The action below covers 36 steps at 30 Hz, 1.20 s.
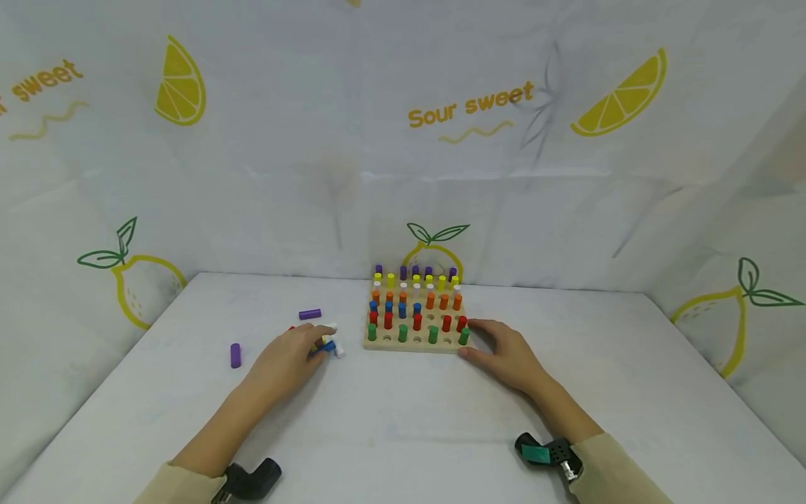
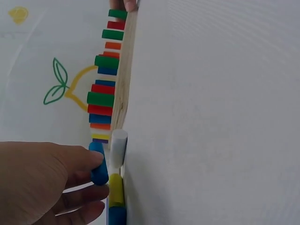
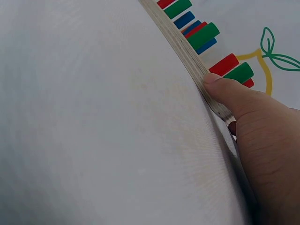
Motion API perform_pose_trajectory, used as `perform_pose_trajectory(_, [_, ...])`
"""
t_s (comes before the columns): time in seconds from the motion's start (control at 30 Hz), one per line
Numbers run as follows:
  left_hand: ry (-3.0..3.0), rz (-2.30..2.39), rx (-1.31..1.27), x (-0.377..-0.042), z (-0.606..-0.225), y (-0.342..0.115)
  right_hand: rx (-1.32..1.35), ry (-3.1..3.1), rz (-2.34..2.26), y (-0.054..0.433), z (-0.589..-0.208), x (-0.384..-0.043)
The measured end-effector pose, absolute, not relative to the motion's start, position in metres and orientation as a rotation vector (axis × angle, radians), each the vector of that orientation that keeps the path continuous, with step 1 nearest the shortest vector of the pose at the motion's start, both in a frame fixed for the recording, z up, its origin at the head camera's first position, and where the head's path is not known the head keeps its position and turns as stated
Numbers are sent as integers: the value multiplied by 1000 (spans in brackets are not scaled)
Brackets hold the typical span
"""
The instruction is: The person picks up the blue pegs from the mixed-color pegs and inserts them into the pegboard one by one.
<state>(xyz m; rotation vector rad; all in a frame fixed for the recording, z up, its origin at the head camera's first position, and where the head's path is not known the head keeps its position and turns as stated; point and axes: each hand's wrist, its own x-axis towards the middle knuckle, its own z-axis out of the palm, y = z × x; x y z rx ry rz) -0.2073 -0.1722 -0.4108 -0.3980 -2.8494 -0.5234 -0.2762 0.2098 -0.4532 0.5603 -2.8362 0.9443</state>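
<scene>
My left hand (image 1: 290,357) pinches a blue peg (image 2: 98,171) at its fingertips, low over a small pile of loose pegs left of the pegboard. Beside the fingers are a white peg (image 2: 118,145), a yellow peg (image 2: 116,190) and another blue one. The wooden pegboard (image 1: 425,346) stands in the middle, with rows of upright pegs in purple, yellow, white, orange, blue, red and green. At its front right corner my right hand (image 1: 506,353) grips the board, thumb (image 3: 220,84) on the front edge near a green peg (image 3: 240,72).
Two purple pegs lie apart on the white table (image 1: 403,434), one purple peg (image 1: 236,355) at the left and another purple peg (image 1: 310,314) behind the left hand. Several holes in the board's front rows show bare. A lemon-print sheet (image 1: 283,210) rises behind the table.
</scene>
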Motion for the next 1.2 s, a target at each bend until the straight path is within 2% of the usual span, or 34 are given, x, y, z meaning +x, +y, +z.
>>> perform_pose_trajectory(0.67, [-2846, -686, -415, -232, -387, -144, 549, -2829, 963, 211, -452, -276])
perform_pose_trajectory(1.2, [-2784, -854, -447, -258, -376, -99, 557, -2823, 967, 211, -452, -276])
